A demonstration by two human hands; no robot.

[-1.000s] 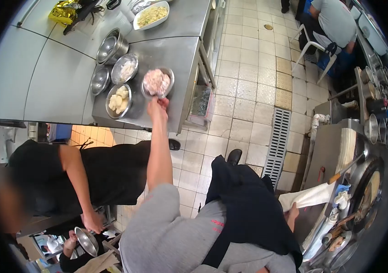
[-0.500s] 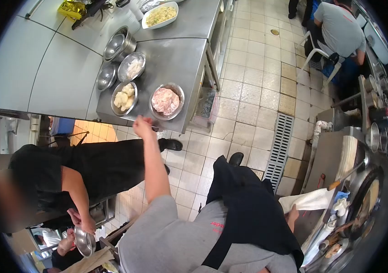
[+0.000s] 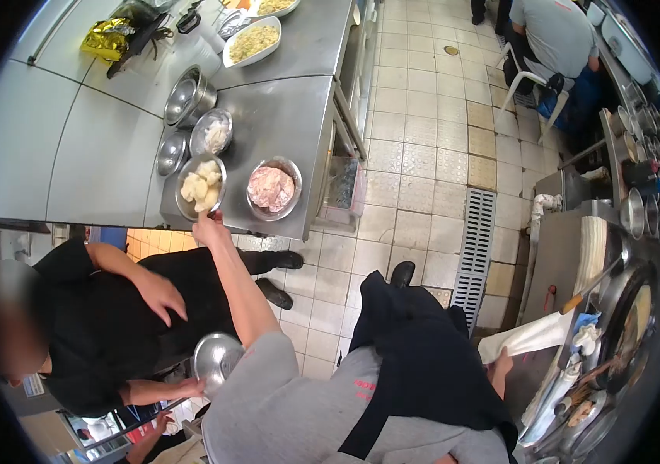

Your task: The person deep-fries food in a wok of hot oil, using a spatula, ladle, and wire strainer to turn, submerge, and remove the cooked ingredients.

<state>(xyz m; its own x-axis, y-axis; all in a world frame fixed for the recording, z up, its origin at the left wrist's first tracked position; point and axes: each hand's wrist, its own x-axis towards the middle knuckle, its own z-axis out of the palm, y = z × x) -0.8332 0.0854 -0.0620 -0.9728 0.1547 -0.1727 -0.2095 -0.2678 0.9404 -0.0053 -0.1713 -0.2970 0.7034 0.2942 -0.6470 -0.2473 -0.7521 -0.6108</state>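
My left hand (image 3: 210, 230) reaches to the near rim of a metal bowl (image 3: 223, 176) at the counter's front edge, its fingers closed at the rim. Pale yellow chunks (image 3: 201, 185) fill this bowl. To its right stands a metal bowl (image 3: 297, 203) of pinkish minced meat (image 3: 271, 189). My right hand (image 3: 502, 362), low at my right side, is closed on a white cloth (image 3: 535, 334) beside the stove; its fingers are partly hidden.
A co-worker in black (image 3: 105, 294) stands at left, holding a metal bowl (image 3: 218, 362). More metal bowls (image 3: 189, 97) and white dishes of yellowish food (image 3: 252, 42) stand on the steel counter (image 3: 287, 100). A wok (image 3: 631, 332) is at right. Another person (image 3: 550, 35) sits farther back.
My left hand has moved left, from in front of the meat bowl to the bowl of chunks. The co-worker has turned, bringing the held bowl closer to me. My right hand stays on the cloth.
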